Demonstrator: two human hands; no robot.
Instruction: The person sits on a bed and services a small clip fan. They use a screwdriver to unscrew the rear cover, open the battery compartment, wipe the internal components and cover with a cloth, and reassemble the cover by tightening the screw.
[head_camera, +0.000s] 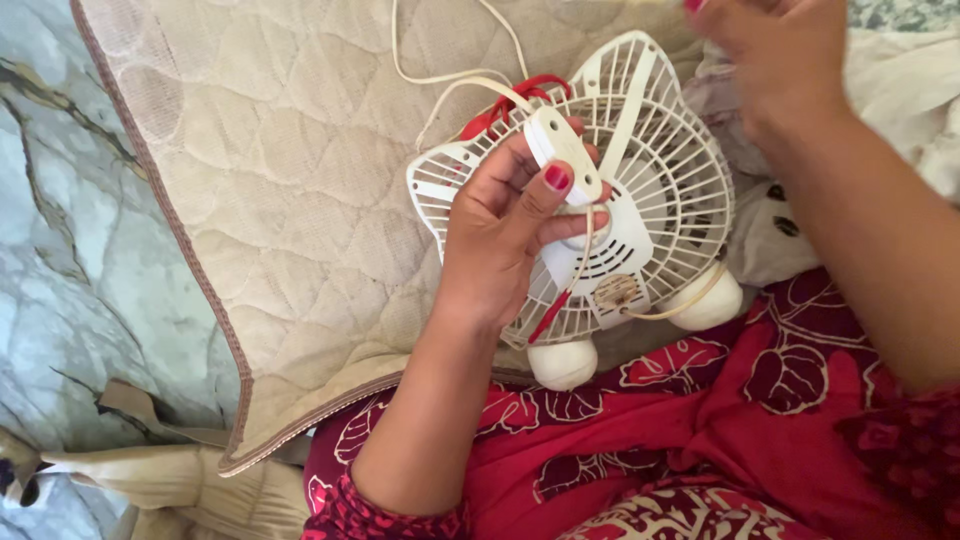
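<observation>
A small white table fan (665, 190) with a cat-ear shaped grille lies face down on a quilted mat, its two round white feet (563, 362) toward me. My left hand (505, 230) grips a white oblong part (562, 150) at the back of the fan, thumb pressed on it. A cream cord (445, 78) and red wires (520, 95) run from the fan's upper edge. My right hand (775, 55) hovers above the fan's top right corner, fingers partly curled; whether it holds anything is not visible.
The cream quilted mat (290, 190) with a brown border covers the left and middle. A marbled floor (70, 250) lies at far left. Red patterned fabric (720, 440) covers my lap. White cloth (900, 90) sits at right, beige fabric (170, 480) bottom left.
</observation>
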